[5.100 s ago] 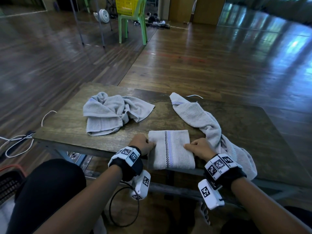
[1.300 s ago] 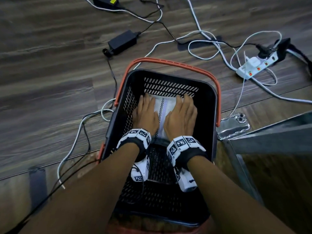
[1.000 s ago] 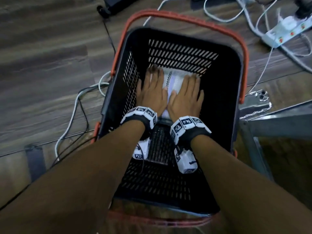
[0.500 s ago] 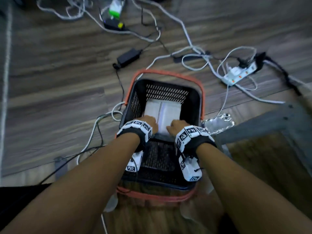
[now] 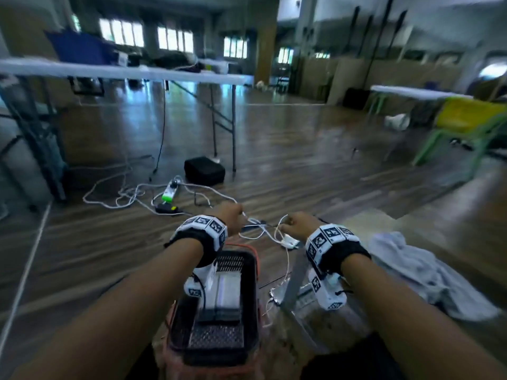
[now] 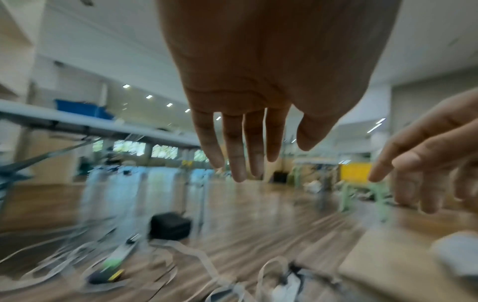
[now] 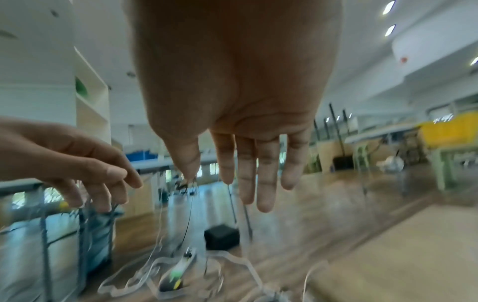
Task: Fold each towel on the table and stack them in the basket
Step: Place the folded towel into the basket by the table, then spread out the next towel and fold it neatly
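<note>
Hands raised above basket (image 5: 251,294), both grips apart, empty; folded towel (image 5: 227,290) inside basket.

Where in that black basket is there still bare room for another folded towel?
The near half of the basket is bare mesh floor, bordered by the near wall and the folded towel, which fills the far half. Both the left hand and right hand are raised clear above it. The floor beyond is crowded with cables.
</note>
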`<state>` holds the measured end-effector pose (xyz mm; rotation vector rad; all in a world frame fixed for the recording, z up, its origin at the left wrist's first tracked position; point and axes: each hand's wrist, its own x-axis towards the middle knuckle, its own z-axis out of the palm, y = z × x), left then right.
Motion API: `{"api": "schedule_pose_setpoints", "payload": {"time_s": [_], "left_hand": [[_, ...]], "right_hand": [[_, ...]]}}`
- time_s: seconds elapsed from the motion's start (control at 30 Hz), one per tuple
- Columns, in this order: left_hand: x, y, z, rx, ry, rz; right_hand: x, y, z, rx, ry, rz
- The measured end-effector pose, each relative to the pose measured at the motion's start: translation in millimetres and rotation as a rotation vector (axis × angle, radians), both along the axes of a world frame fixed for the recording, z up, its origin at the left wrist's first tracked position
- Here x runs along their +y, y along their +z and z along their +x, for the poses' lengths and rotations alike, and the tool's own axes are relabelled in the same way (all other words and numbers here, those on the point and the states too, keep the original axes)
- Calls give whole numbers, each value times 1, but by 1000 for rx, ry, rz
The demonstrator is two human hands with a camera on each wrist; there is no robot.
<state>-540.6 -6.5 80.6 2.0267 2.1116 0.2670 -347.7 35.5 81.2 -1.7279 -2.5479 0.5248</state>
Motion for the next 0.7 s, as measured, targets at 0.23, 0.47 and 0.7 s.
{"api": "schedule_pose_setpoints", "payload": {"time_s": [0.23, 0.47, 0.7], "left_hand": [[-45, 81, 75, 16, -257, 158], [-54, 98, 156, 62, -477, 200], [-41, 82, 235, 48, -669, 132]], "right_hand": [[-83, 97, 105, 4, -128, 149], [-143, 123, 193, -51, -332, 176], [-180, 94, 248, 5, -538, 172]]}}
